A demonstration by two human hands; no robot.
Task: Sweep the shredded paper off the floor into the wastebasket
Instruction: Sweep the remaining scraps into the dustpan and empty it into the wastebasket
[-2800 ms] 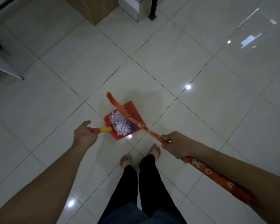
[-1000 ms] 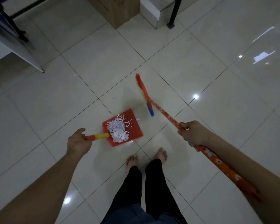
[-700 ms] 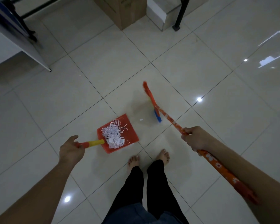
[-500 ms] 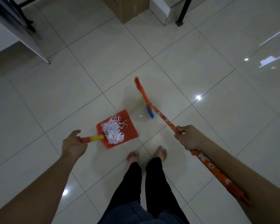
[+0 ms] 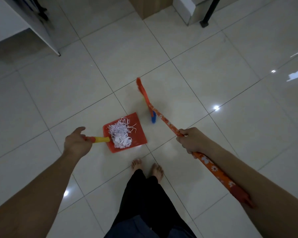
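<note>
A red dustpan (image 5: 138, 134) sits low over the tiled floor in front of my feet, with a heap of white shredded paper (image 5: 120, 134) in it. My left hand (image 5: 77, 141) grips its red and yellow handle (image 5: 100, 139). My right hand (image 5: 190, 140) grips the orange flowered broomstick (image 5: 163, 118). The broom head (image 5: 145, 98), orange with a blue end, lies to the right of the dustpan and apart from it. No wastebasket is in view.
A white panel on a thin leg (image 5: 46, 34) stands at the upper left. A brown box (image 5: 151, 6), a white block (image 5: 187, 7) and a black leg (image 5: 207, 12) stand at the top. My bare feet (image 5: 147, 167) are just behind the dustpan.
The broom has come off the dustpan and swung to the right of it. The dustpan with its paper has stayed in my left hand, shifting slightly with the view.
</note>
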